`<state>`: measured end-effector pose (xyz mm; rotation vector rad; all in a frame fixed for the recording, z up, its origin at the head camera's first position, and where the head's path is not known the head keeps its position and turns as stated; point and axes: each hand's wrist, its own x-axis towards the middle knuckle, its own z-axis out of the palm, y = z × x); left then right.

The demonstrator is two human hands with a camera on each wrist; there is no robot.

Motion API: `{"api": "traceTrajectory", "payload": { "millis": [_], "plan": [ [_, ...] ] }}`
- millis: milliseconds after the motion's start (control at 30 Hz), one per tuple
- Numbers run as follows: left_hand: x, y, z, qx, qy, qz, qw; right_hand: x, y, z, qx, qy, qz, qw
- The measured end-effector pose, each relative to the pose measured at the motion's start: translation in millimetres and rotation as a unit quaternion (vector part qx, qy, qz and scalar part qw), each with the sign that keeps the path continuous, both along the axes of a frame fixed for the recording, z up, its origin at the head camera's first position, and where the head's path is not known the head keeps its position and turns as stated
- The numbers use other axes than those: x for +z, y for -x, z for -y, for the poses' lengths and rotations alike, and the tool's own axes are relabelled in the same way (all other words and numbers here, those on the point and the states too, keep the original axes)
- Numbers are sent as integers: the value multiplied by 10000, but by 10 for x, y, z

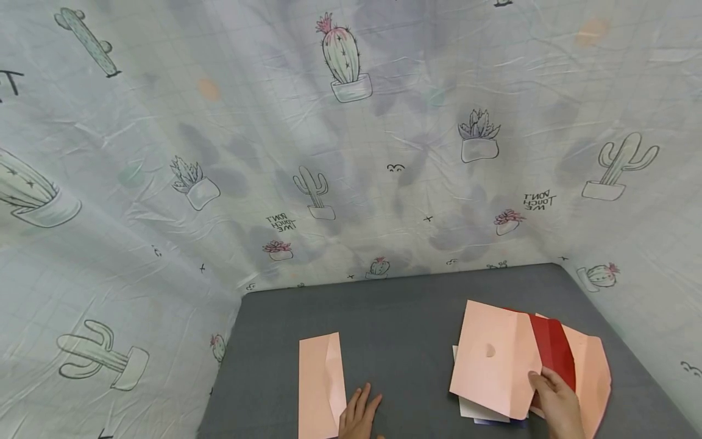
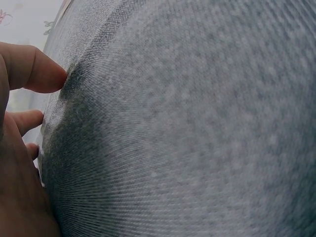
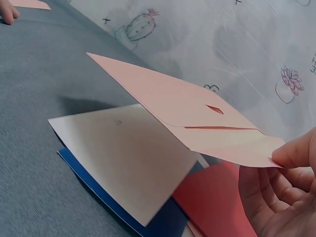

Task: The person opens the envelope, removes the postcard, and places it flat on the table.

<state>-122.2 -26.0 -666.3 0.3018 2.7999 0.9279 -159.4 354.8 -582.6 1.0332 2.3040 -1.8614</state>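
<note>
My right hand (image 1: 559, 402) pinches a pink envelope (image 1: 488, 360) at its flap edge, thumb on top. In the right wrist view that envelope (image 3: 168, 94) is tilted above a cream card or envelope (image 3: 123, 163), and a small half-round notch shows in it. Under the cream piece lies a blue one (image 3: 89, 178), with a red envelope (image 3: 217, 197) beside them. On the left, another pink envelope (image 1: 317, 384) lies flat. My left hand (image 1: 358, 417) rests beside its lower right edge, fingers extended; in the left wrist view its fingers (image 2: 42, 74) hold nothing.
A further pink envelope (image 1: 595, 366) with its flap spread lies right of the red one. Grey cloth covers the table (image 1: 395, 329). Pale cactus-print sheeting (image 1: 384, 152) hangs around the back and both sides.
</note>
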Motion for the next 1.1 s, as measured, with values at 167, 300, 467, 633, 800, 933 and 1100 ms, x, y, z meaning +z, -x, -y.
{"api": "traceTrajectory", "payload": {
  "millis": [167, 300, 467, 633, 800, 933, 1100],
  "plan": [
    [-7, 4, 2, -37, 42, -33, 10000, -45, -11, -86, -184, -63, 240, 9995],
    [-6, 11, 6, -63, -34, -30, 10000, -80, -25, -156, -313, -92, 434, 9985],
    [-20, 6, 5, -54, 51, -139, 9999, -155, -15, -241, -428, -63, 539, 9976],
    [-23, 8, 2, -39, 125, -150, 9998, -265, -9, -288, -412, -171, 506, 9977],
    [-10, 7, -3, -5, 81, -114, 9999, -369, -15, -301, -307, -509, 298, 9978],
    [-7, -6, -6, 25, 82, -123, 9999, -402, -30, -287, -274, -763, 217, 9965],
    [-34, -11, 0, 23, 186, -91, 9998, -392, -23, -255, -417, -873, 494, 9941]
  ]
}}
